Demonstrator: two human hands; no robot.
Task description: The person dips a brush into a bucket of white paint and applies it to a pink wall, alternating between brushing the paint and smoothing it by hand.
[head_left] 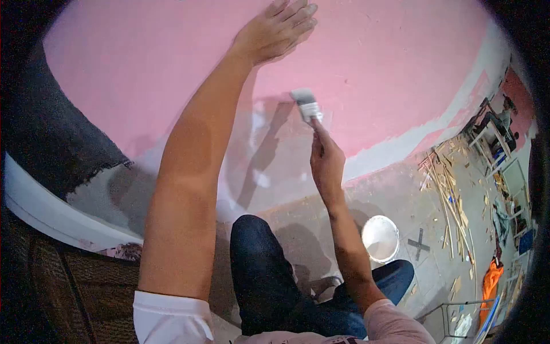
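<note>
My left hand (278, 31) lies flat on the pink wall (389, 63), fingers stretched out, high up in the view. Lower and to the right, my right hand (327, 163) grips a paintbrush (308, 109) by its handle. The bristles point up at the wall, close to the border between the pink and a whitish-grey band (286, 155) along its bottom. White paint coats the brush's ferrule. Beside my right knee stands a white bucket (380, 238) with white inside, on the floor.
Thin wooden strips (450, 200) and scraps litter the floor at right. A dark cross mark (419, 245) lies near the bucket. An orange cloth (491, 286) and a metal frame (452, 321) are at lower right. A dark wall section (69, 126) and a woven dark panel (74, 286) are at left.
</note>
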